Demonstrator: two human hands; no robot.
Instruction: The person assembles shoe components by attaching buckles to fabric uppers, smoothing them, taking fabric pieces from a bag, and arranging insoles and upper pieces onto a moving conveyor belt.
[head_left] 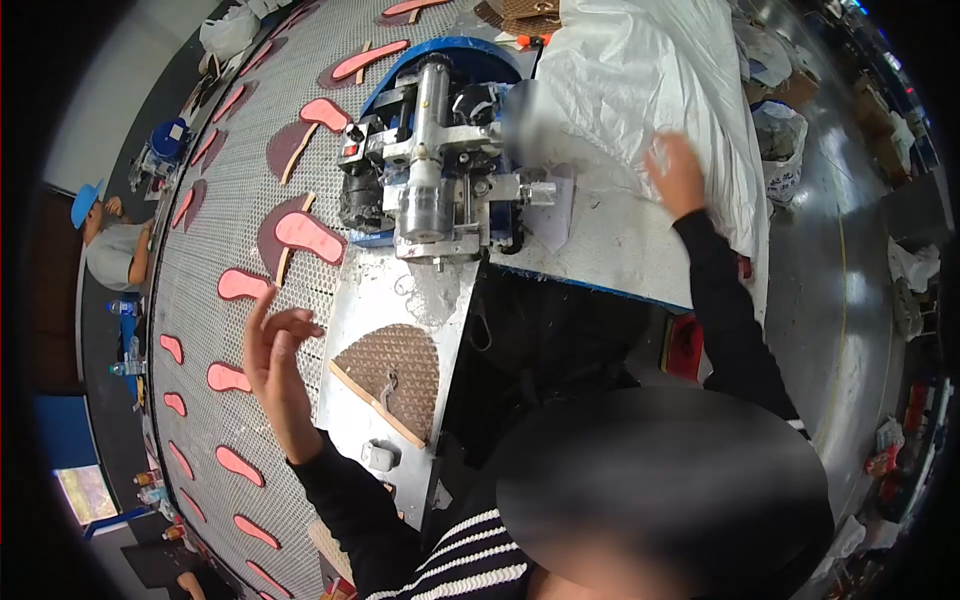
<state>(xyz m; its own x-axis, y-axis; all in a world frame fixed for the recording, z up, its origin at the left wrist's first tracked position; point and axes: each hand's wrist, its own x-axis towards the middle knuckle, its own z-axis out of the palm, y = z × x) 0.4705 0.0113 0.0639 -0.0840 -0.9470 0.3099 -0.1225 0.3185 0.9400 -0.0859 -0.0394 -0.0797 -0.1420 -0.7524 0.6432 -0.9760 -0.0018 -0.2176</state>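
Note:
My left hand [278, 370] is raised over the edge of a mesh conveyor belt [320, 190], fingers apart and nothing in them. Closest to its fingertips is a pink insole [243, 284] lying on the belt. My right hand [678, 175] is above the light worktop beside a crumpled white plastic sheet [610, 80]; its slightly blurred fingers look loosely bent and apart, with nothing visible in them. I cannot tell whether it touches the sheet. Between my hands stands a metal machine with rollers [428, 150]. A brown patterned upper piece [400, 370] with a tan edge lies on the metal side table [345, 405].
Several pink insoles, some beside dark curved pieces [283, 150], lie along the belt. A small white case [378, 456] rests near the brown piece. Across the belt is a person in a blue cap [120, 245]. An orange-handled tool [532, 41] lies behind the machine.

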